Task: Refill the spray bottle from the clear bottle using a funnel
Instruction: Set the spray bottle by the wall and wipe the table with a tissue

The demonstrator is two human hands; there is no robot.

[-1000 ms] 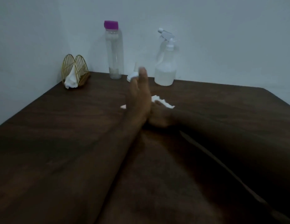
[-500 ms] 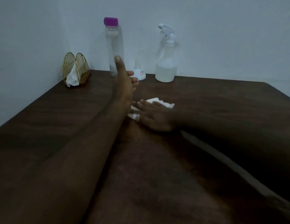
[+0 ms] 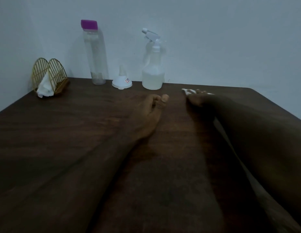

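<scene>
A tall clear bottle (image 3: 94, 52) with a purple cap stands at the back of the dark wooden table (image 3: 62, 140); it looks nearly empty. To its right a white funnel (image 3: 122, 82) sits upside down. Right of that stands the spray bottle (image 3: 153, 76) with its white trigger head on and cloudy liquid in its lower part. My left hand (image 3: 147, 115) rests on the table in front of the spray bottle, fingers loosely curled, holding nothing. My right hand (image 3: 198, 99) lies flat on a white tissue (image 3: 186, 90) to the right of the spray bottle.
A gold wire napkin holder (image 3: 49, 78) with a tissue in it stands at the back left corner. A pale wall runs behind the table. The table's right edge slants down past my right forearm.
My left hand has come down from a raised pose onto the table. My right hand has slid the tissue from the middle towards the back right.
</scene>
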